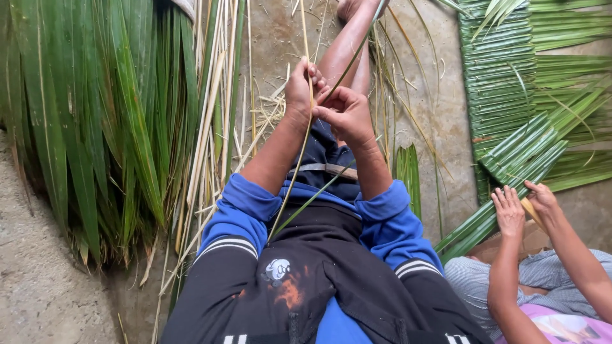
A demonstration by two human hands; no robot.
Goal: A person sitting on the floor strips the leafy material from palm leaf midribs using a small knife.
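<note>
Green palm leaf material is recorded throughout the head view. At centre, slightly toward 12 o'clock, the left hand (299,86) and the right hand (346,114) are held together, touching, above the person's outstretched legs. The left hand is closed around a thin pale leaf rib (305,137), which runs from about 12 o'clock down past the wrist toward 6 o'clock. The right hand is curled, its fingertips pinched on a narrow green leaf strip (347,64) that rises toward 1 o'clock; a similar green strip slants below the hands toward the lap, though whether it is one piece cannot be told. Blue sleeves (239,204) are pushed up on both forearms. At 9 o'clock a large pile of loose green fronds (95,114) lies on the concrete floor (433,108), with a bundle of pale stripped ribs (213,121) just beside it. At 2 o'clock a woven leaf panel (500,83) is spread on the floor. At 4 o'clock another person's two hands (523,207) rest on folded green leaves (503,185) near the panel's lower edge.
</note>
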